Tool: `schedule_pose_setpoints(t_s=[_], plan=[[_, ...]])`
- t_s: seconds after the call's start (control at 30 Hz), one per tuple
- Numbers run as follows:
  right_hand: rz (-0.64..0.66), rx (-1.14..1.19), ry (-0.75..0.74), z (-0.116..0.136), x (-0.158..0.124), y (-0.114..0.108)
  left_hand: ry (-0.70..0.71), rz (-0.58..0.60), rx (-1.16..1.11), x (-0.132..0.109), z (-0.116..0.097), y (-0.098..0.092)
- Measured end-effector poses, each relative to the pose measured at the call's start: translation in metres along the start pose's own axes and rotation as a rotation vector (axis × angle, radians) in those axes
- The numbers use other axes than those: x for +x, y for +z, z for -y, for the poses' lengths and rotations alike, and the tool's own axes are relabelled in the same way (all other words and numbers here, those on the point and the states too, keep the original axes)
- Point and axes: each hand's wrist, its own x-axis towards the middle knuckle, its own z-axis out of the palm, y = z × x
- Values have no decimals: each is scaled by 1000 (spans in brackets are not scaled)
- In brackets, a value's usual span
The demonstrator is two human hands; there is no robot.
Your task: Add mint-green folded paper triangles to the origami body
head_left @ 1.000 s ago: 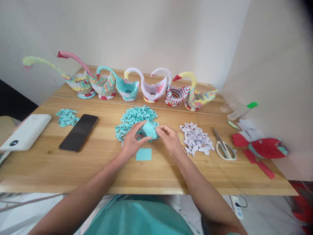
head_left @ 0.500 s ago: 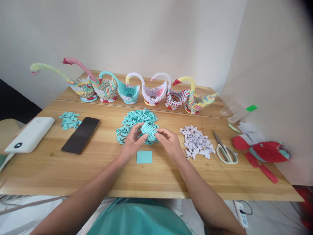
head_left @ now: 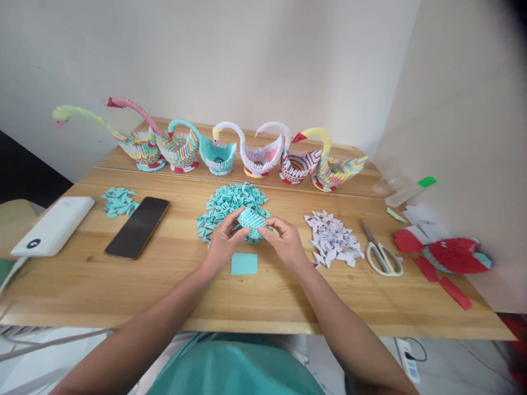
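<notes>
Between my two hands is a small turquoise piece built from folded paper units [head_left: 252, 217]. My left hand [head_left: 224, 239] grips its left side, thumb in front and fingers behind. On its right side my right hand [head_left: 284, 239] closes thumb and fingers at the edge; whether a loose unit sits in that pinch is too small to tell. Just behind the hands spreads a heap of loose turquoise folded paper units [head_left: 230, 200], partly hidden by the held piece. A flat turquoise paper rectangle [head_left: 244, 264] lies on the table below them.
Several folded-paper swans [head_left: 218, 156] stand along the back. White folded units [head_left: 331, 238] and scissors [head_left: 382, 255] lie to the right, beyond them a red paper model [head_left: 457, 255]. On the left are a phone [head_left: 138, 227], a white power bank [head_left: 53, 226] and more turquoise pieces [head_left: 118, 202].
The held paper piece has turned slightly between my hands, which stay in nearly the same place. The whole view has shifted a little.
</notes>
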Motion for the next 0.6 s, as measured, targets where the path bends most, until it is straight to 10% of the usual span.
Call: schedule_pose_setpoints(t_s=[0.3,0.6], plan=[[-168,-183,-126,-3,17,-48,-81,-55,-250,6,-4,-7],[180,-880,31,-20,24,-72,-224,-64,-520,6,-15,-3]])
